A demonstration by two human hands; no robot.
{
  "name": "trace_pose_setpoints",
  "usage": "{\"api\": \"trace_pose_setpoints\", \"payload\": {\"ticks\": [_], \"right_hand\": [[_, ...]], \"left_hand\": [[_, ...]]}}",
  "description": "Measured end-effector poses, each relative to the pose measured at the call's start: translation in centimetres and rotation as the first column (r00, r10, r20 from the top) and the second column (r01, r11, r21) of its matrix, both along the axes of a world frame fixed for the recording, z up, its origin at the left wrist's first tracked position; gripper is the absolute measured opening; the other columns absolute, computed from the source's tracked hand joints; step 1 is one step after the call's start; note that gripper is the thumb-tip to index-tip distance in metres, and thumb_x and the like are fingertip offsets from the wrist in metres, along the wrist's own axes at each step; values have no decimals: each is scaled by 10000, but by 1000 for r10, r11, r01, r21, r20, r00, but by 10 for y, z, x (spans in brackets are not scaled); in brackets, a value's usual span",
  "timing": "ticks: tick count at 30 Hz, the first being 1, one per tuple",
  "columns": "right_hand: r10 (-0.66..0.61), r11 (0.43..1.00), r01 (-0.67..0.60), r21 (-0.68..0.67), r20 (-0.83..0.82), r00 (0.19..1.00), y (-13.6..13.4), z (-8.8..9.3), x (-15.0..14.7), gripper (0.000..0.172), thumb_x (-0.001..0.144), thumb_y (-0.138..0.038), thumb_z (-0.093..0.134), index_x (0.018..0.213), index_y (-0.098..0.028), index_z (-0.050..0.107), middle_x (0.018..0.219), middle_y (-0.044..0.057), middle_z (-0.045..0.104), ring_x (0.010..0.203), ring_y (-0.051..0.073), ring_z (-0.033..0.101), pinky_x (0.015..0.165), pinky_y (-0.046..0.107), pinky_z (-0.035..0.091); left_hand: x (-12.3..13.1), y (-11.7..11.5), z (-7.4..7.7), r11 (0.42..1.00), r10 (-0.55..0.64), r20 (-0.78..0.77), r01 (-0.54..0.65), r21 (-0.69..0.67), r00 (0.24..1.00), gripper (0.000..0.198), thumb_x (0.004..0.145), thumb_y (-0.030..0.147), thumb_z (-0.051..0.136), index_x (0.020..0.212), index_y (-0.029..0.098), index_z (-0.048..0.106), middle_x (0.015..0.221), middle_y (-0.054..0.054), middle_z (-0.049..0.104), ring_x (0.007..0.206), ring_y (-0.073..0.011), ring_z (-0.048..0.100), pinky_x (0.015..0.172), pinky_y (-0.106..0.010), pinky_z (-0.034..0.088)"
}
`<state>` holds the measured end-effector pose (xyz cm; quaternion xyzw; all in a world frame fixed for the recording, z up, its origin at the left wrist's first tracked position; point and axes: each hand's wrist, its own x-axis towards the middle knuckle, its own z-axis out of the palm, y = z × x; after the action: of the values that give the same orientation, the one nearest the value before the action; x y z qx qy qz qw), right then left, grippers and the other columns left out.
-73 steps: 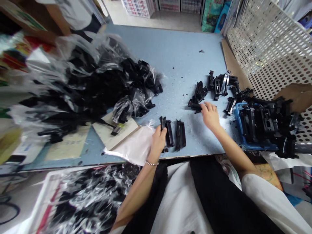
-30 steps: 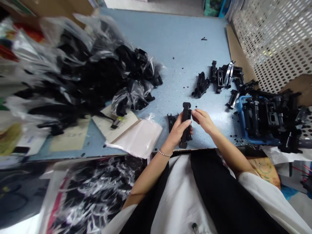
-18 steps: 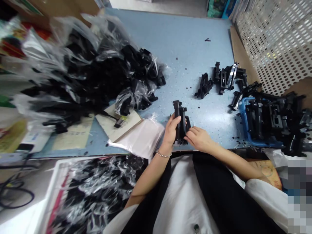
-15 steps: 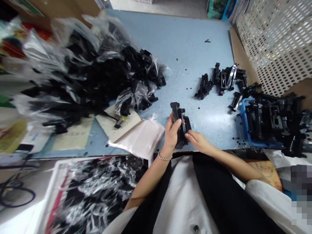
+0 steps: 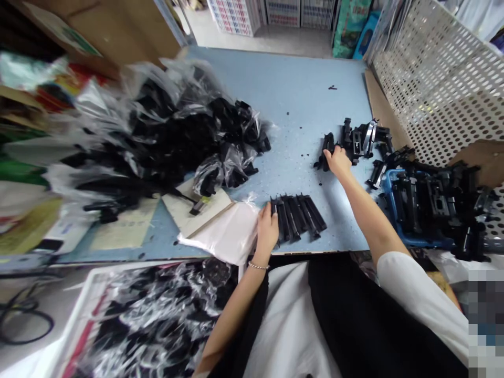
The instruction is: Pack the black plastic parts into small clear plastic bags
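Three long black plastic parts lie side by side near the front edge of the blue table. My left hand rests against the left end of that row, fingers curled on the leftmost part. My right hand reaches far across the table and closes on a loose black part. That part lies at the left edge of a scattered group of black parts.
A large heap of black parts in clear plastic bags fills the table's left side. A white bag and cardboard sheets lie beside my left hand. A blue basket piled with black parts stands at the right, against a perforated white panel.
Both hands held one black part upright over the table's front edge. That part now lies in the row, and my right hand has reached out to the far scattered parts.
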<state>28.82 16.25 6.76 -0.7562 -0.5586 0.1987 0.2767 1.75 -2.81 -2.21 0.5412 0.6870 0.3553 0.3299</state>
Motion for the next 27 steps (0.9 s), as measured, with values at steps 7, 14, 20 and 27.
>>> {"api": "trace_pose_setpoints", "payload": {"ticks": [7, 14, 20, 27], "right_hand": [[128, 992, -126, 33, -85, 988, -50, 5, -7, 353, 1062, -385, 373, 989, -141, 618, 977, 126, 702, 951, 229, 630, 863, 367, 432], [619, 782, -594, 189, -112, 778, -162, 10, -41, 515, 1069, -541, 242, 927, -218, 617, 885, 53, 670, 824, 192, 624, 773, 314, 459], [520, 801, -513, 307, 65, 852, -131, 39, -37, 462, 1019, -607, 333, 911, -229, 576, 904, 81, 593, 912, 234, 566, 843, 365, 458], [409, 867, -491, 88, -688, 600, -126, 24, -67, 526, 967, -722, 357, 773, -243, 457, 642, -34, 406, 565, 137, 374, 532, 275, 360]], "left_hand": [[33, 11, 35, 981, -90, 257, 41, 191, 962, 543, 970, 490, 556, 1439, 217, 537, 1497, -150, 512, 1426, -289, 466, 1229, -496, 341], [66, 32, 89, 996, -78, 857, 77, 45, 509, 751, 938, 593, 598, 1568, 307, 307, 1311, -86, 668, 1129, -242, 692, 994, -425, 567], [64, 7, 93, 957, -289, 568, 256, 139, 771, 768, 970, 524, 578, 1621, 305, 234, 1658, -67, 346, 1496, -286, 395, 1234, -442, 352], [52, 11, 91, 941, -329, 379, 267, 209, 865, 841, 961, 538, 574, 1639, 256, 164, 1702, -107, 231, 1549, -318, 277, 1274, -503, 246]]}}
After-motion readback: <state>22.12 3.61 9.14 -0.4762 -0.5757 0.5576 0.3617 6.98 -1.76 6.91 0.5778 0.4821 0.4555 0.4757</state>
